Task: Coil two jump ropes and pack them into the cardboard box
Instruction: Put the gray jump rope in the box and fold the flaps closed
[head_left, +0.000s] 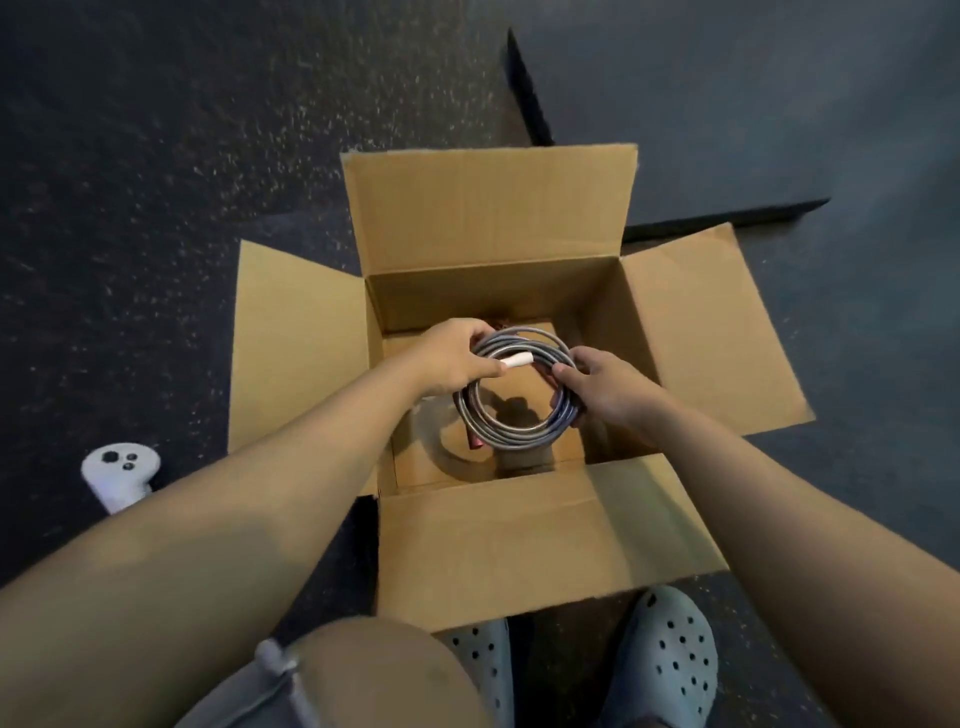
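Over the open cardboard box (691, 332), a coiled grey jump rope (519, 400) is held.
It is gripped by the left hand (454, 358) and right hand (602, 387), fingers curled round opposite sides; if released unevenly, the coil may spring loose.

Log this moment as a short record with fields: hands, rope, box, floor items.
left hand: grips the gray coiled jump rope and its white handle
right hand: grips the coil's other side
rope position: held over the open cardboard box
box contents: something reddish under the coil, unclear
floor: white controller left of the box
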